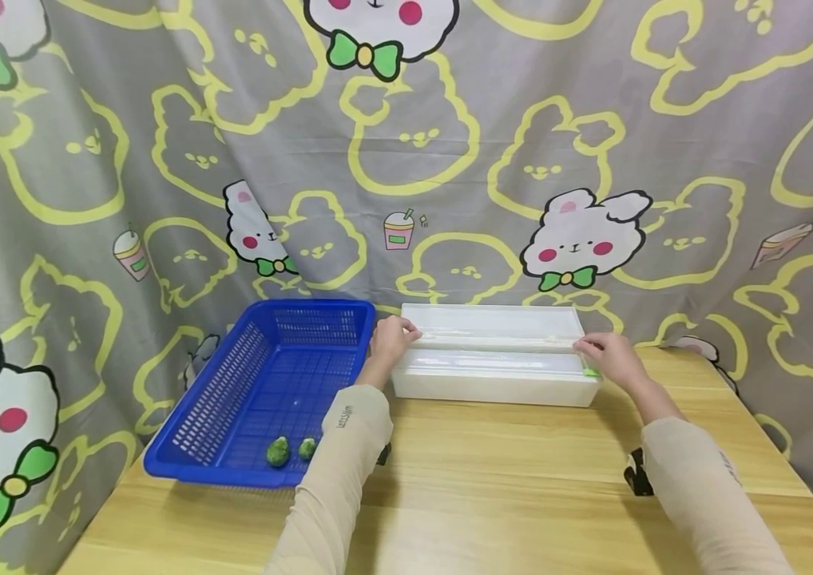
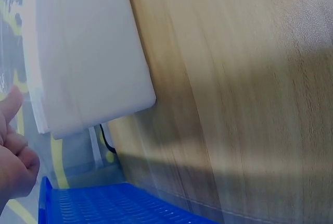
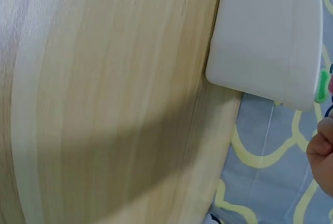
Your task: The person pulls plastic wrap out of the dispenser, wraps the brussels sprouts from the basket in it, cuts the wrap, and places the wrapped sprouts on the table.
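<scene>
Basket holds two green vegetables; white box, clear film.

At left edge, left hand, thumb extended, fingers curled. Beside it, end of white box, corner rounded, on wood-grain table. Below, blue basket, cut by frame. Behind, yellow-patterned grey curtain.

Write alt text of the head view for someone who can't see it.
A person's left hand and right hand pinch clear film over an open white cling-film dispenser on a wood-grain table. At left, a blue basket holds broccoli florets; behind hangs a grey cartoon-rabbit curtain.
</scene>
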`<state>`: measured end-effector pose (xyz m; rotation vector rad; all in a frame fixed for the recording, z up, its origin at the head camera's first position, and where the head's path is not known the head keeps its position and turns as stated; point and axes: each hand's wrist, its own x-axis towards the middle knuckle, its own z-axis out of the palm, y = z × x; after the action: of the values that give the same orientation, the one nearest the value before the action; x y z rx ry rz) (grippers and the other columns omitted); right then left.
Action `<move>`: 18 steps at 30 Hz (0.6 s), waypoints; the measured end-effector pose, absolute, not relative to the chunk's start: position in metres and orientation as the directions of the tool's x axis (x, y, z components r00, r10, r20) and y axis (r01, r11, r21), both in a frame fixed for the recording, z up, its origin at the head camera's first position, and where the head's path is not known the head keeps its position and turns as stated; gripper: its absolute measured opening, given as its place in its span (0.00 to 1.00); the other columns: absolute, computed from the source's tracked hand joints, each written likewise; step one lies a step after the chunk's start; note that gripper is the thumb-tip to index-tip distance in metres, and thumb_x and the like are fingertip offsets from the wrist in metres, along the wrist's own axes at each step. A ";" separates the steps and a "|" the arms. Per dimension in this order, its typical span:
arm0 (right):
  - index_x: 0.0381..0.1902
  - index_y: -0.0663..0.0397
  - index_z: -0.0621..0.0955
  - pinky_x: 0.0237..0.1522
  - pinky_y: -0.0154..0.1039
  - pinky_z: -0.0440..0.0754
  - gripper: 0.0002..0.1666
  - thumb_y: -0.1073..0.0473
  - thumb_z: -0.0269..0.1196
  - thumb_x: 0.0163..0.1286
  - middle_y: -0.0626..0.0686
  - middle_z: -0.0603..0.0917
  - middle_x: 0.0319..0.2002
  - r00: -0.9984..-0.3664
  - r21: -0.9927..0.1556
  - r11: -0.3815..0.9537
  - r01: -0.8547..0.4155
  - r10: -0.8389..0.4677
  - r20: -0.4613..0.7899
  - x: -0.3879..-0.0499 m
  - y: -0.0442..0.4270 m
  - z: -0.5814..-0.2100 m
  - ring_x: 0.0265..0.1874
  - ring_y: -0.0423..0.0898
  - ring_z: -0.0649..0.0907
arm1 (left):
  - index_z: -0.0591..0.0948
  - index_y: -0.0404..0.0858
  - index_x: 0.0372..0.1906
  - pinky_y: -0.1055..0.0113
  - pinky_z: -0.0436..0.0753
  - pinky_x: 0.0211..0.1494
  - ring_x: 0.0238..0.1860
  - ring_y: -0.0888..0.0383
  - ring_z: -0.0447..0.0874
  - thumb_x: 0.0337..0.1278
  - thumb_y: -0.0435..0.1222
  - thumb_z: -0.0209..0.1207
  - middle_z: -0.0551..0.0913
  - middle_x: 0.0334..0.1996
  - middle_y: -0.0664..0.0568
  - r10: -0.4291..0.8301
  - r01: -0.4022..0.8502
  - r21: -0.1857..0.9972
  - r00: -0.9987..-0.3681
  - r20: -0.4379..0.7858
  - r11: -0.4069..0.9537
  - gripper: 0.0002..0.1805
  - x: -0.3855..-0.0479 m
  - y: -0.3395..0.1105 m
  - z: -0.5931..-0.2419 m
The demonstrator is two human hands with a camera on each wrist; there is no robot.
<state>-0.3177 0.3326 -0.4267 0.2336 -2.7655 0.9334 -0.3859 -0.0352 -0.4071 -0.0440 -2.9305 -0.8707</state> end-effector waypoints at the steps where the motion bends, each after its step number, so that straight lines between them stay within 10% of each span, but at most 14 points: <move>1: 0.41 0.70 0.80 0.42 0.50 0.76 0.19 0.56 0.55 0.68 0.67 0.82 0.39 -0.966 -0.610 0.765 -0.206 -0.060 0.252 -0.318 0.333 -0.428 0.37 0.56 0.80 | 0.86 0.47 0.31 0.56 0.76 0.43 0.43 0.52 0.79 0.50 0.45 0.63 0.83 0.42 0.49 0.005 0.051 0.546 -0.996 0.086 0.836 0.08 -0.386 -0.036 -0.407; 10: 0.43 0.74 0.78 0.43 0.42 0.71 0.24 0.53 0.53 0.69 0.66 0.81 0.40 -0.971 -0.781 0.608 -0.143 0.066 0.229 -0.322 0.332 -0.421 0.31 0.24 0.70 | 0.86 0.44 0.32 0.59 0.76 0.40 0.39 0.53 0.79 0.50 0.44 0.63 0.84 0.37 0.50 0.071 0.133 0.545 -0.988 0.134 0.828 0.09 -0.389 -0.038 -0.402; 18: 0.46 0.78 0.74 0.52 0.54 0.67 0.29 0.51 0.54 0.68 0.26 0.74 0.27 -0.964 -0.861 0.486 -0.150 0.120 0.236 -0.326 0.330 -0.413 0.34 0.24 0.69 | 0.86 0.40 0.30 0.62 0.74 0.32 0.27 0.54 0.77 0.49 0.42 0.64 0.84 0.27 0.51 0.125 0.252 0.596 -0.961 0.246 0.763 0.09 -0.394 -0.045 -0.393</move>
<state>-0.3262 0.3304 -0.4130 0.0249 -2.4700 1.4696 -0.3940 -0.0453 -0.3929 -0.2992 -2.7667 -0.9757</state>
